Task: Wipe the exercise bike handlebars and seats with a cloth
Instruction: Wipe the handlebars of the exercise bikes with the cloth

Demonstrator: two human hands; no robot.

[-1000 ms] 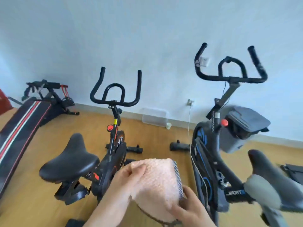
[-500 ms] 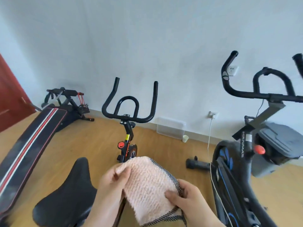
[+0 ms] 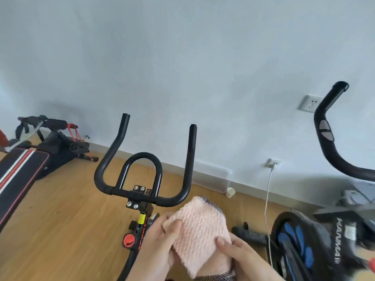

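Head view: one camera only.
Cloth: the pink cloth [image 3: 199,234] sits low in the middle, just below the handlebars [image 3: 146,175], apart from them.
Left hand [image 3: 160,246]: fingers closed on the cloth's left edge.
Right hand [image 3: 241,258]: thumb and fingers pinch its right edge.
Change: handlebars now nearer and larger; the seat has left view; the right bike [image 3: 304,246] has slid toward the edge.

Only my two hands and a stretch of each forearm come into view at the bottom edge. My left hand [image 3: 157,243] is bare, no glove, no ring that I can see, and the wrist below it has no sleeve or watch. My right hand [image 3: 242,257] is bare as well, its short nails unpainted, the forearm behind it uncovered.
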